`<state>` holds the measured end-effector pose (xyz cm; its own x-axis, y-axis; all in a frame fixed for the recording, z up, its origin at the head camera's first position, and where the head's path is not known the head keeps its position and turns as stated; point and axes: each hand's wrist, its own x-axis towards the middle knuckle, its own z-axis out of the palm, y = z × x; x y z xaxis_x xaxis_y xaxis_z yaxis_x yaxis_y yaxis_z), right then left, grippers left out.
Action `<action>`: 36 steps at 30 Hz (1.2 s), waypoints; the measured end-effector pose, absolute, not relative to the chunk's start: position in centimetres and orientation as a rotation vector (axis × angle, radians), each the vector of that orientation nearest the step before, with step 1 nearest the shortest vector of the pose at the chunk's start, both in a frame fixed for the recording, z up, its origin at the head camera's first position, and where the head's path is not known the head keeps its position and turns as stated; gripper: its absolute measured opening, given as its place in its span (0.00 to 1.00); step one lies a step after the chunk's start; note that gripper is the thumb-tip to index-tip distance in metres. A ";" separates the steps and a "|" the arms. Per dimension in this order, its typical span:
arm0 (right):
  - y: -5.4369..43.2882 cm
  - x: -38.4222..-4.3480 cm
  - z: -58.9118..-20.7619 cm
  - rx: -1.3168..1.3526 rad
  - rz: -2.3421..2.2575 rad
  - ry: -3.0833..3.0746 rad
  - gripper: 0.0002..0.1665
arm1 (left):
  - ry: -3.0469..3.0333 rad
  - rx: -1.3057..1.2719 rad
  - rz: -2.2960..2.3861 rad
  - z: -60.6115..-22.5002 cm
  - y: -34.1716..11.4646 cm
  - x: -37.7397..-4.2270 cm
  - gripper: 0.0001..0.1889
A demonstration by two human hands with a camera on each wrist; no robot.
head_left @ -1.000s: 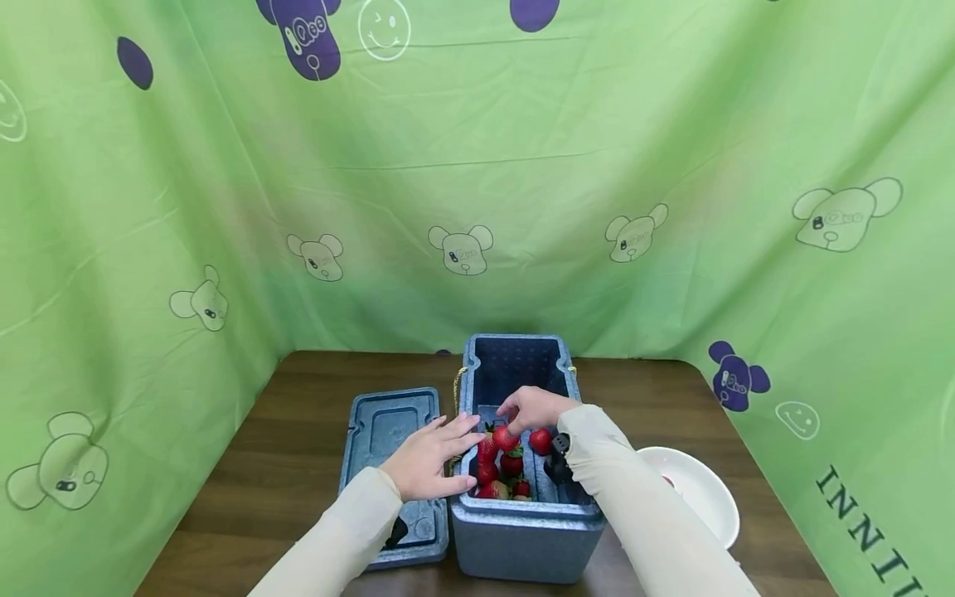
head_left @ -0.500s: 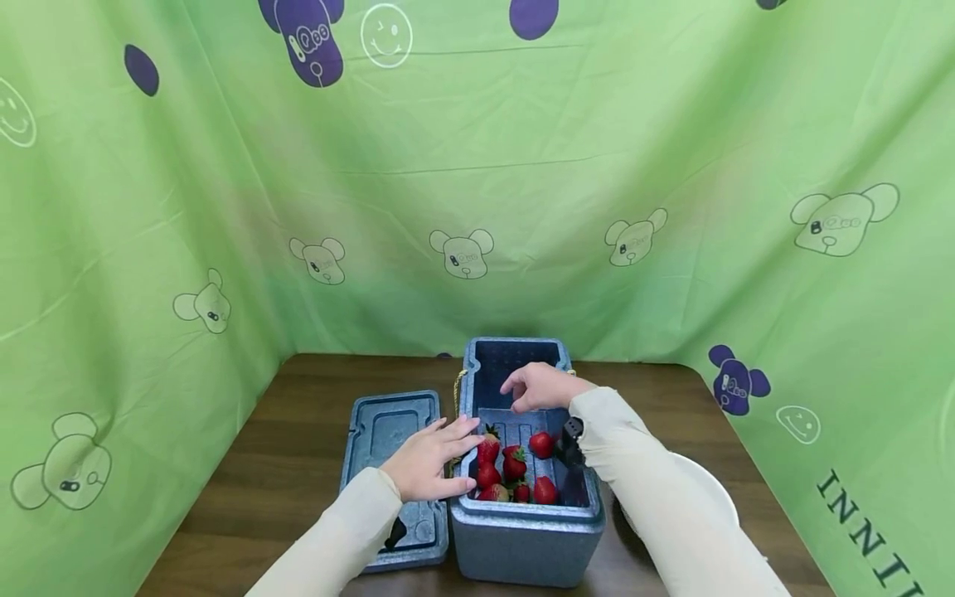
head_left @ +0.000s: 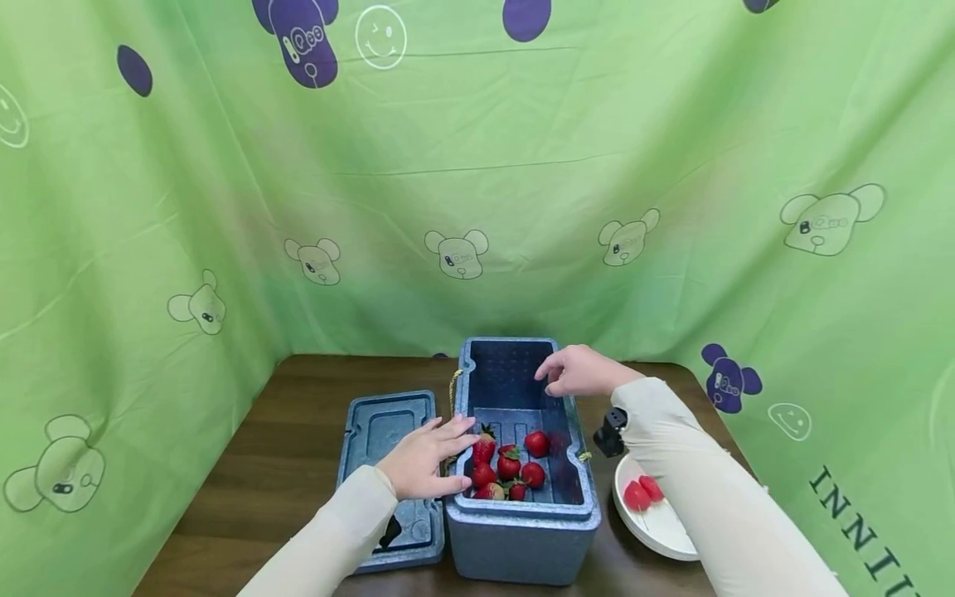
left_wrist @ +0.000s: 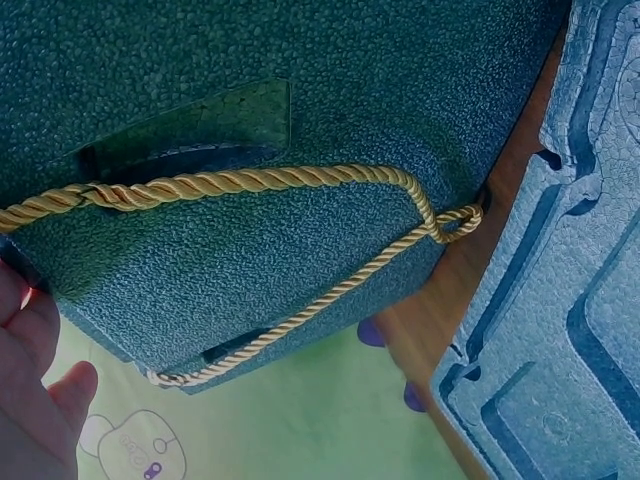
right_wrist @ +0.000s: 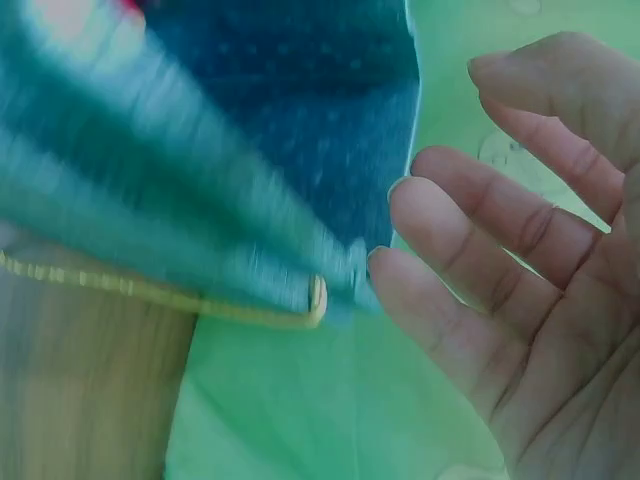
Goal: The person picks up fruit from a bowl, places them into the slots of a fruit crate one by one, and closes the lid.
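Brown wooden table [head_left: 246, 464] across bottom of head frame. On it, lower centre: open, speckled blue-grey foam box [head_left: 522, 547]; matching rectangular lid [head_left: 371, 439] lying left of it; round white dish [head_left: 660, 531] lower right, two red fruits [head_left: 637, 496] inside. Change: right hand [head_left: 585, 371] has shifted from mid-box to upper-right rim; reach seems finished, hand free. Right fingers loosely bent, moderately spread, holding nothing. Left hand [head_left: 429, 460]: fingers straight, spread, over left rim, gripping nothing. Smallest: red, green-leaved strawberries [head_left: 509, 464], lower part of box interior.

Brown wooden tabletop [head_left: 246, 464] with, from left to right, blue lid [head_left: 382, 429], blue box [head_left: 522, 547], white dish [head_left: 660, 527].
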<state>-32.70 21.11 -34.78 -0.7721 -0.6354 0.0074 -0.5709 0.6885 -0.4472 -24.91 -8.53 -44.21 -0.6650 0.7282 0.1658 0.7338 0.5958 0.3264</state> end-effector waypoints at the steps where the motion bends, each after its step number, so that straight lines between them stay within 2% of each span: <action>1: 21.6 -32.6 -34.8 -0.989 -0.650 2.762 0.14 | -2.794 -1.280 -0.581 -44.3 -8.5 -24.9 0.31; 20: 31.5 -29.8 -33.6 -0.713 -0.592 2.807 0.17 | -2.808 -1.286 -0.576 -44.4 -8.5 -25.0 0.32; 28: 33.8 -29.5 -35.8 -0.701 -0.632 2.757 0.15 | -2.826 -1.266 -0.586 -44.4 -8.7 -24.9 0.32; 36: 33.8 -29.2 -38.8 -0.697 -0.659 2.750 0.15 | -2.832 -1.263 -0.612 -44.3 -8.6 -24.9 0.32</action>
<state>-29.20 33.83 -38.83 -0.8607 -0.4975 -0.1080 -0.3946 0.7860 -0.4759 -24.93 -8.58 -44.30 -0.6806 0.7197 0.1374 0.7122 0.6058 0.3547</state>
